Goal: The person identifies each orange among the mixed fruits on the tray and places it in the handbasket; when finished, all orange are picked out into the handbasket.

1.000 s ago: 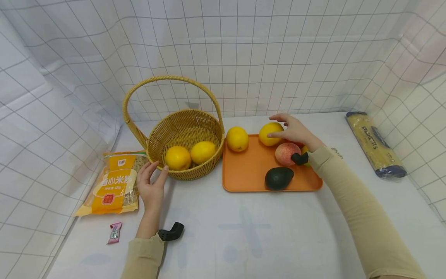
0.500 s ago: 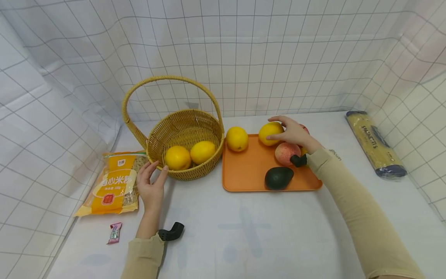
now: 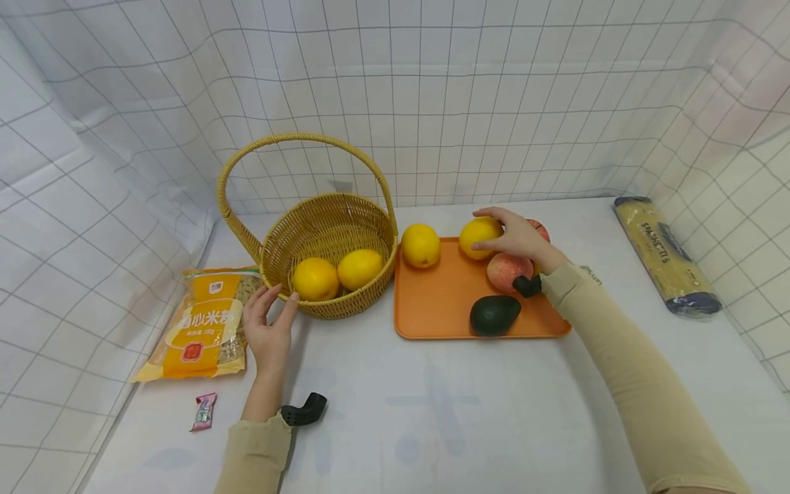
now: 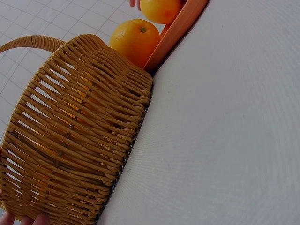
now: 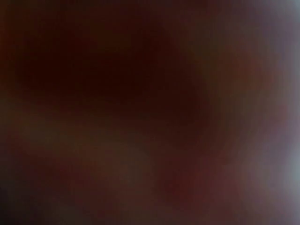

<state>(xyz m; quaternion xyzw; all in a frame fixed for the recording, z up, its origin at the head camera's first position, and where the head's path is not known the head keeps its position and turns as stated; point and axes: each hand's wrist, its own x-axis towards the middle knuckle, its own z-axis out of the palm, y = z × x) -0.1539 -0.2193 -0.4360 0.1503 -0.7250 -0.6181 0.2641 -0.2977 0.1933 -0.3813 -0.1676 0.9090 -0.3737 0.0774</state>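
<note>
Clearly, the right hand (image 3: 517, 234) curls thumb and fingers round an orange (image 3: 474, 234) at the tray (image 3: 432, 302), while the left hand (image 3: 268, 333), fingers spread, touches the basket (image 3: 336, 240).

The right wrist view is dark and heavily blurred, mostly brown-black with dull red tones, paling to grey-blue along one margin. What lies about the right hand (image 3: 518, 237) registers only as soft, unfocused patches. Objects, contact and finger position cannot be determined.
</note>
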